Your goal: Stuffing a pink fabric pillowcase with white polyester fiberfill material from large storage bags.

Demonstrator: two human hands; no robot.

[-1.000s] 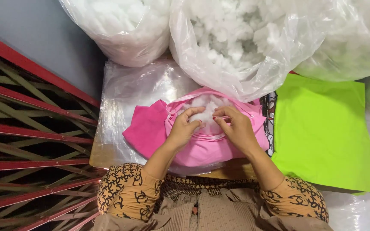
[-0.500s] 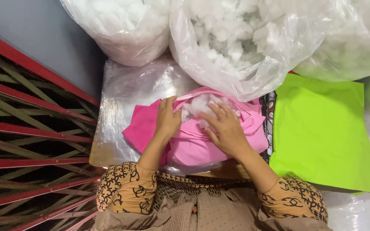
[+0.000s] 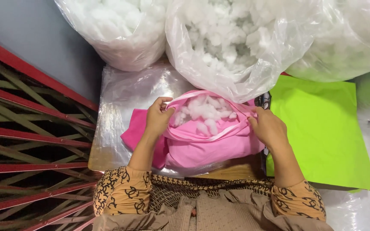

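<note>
The pink cover (image 3: pixel 210 147) lies on the surface (image 3: pixel 232 172) right in front of the person, and its mouth is now pulled wide open. A second ago both hands were bunched together over the middle of it, pressing down into the white stuffing (image 3: pixel 204 112); now they have moved apart to opposite ends of the opening. The left hand (image 3: pixel 157 117) has its grip clenched on the pink rim at the left corner, fingers curled over the edge. The right hand (image 3: pixel 268 127) pinches the rim at the right end, thumb and fingers closed on the fabric. Between them the stuffing sits exposed inside the cover, loose and lumpy, filling only the upper part. So the pushing-in has given way to stretching the opening. Just behind the cover stands a big clear bag (image 3: pixel 236 47) heaped with the same white stuffing, with 2 more bags either side. A flat green cover (image 3: pixel 317 128) lies to the right, touching nothing the hands hold.
</note>
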